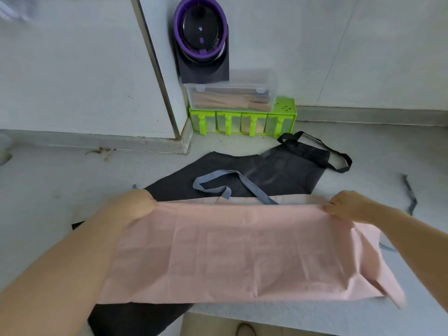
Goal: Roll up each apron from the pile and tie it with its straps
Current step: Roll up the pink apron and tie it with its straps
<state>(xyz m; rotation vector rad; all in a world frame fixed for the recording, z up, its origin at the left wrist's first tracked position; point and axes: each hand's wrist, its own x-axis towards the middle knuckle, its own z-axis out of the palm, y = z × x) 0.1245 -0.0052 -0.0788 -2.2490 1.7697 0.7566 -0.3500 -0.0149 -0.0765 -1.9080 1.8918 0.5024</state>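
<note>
Four translucent compartments are seen in the lime-green plastic rack [242,122], their contents too blurred to be told. Pale wooden sticks are held in the clear lidded box [230,95] set on top of it. On the grey counter [60,185], the pink apron [237,251], a creased rectangular cloth, is spread over a dark apron [266,173]. Its far corners are pinched by the curled fingers of the left hand [140,204] and the right hand [344,204].

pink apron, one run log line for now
pink apron: spread over counter | left hand: grips far-left corner | right hand: grips far-right corner | beneath: dark apron | blue strap: loose
</note>
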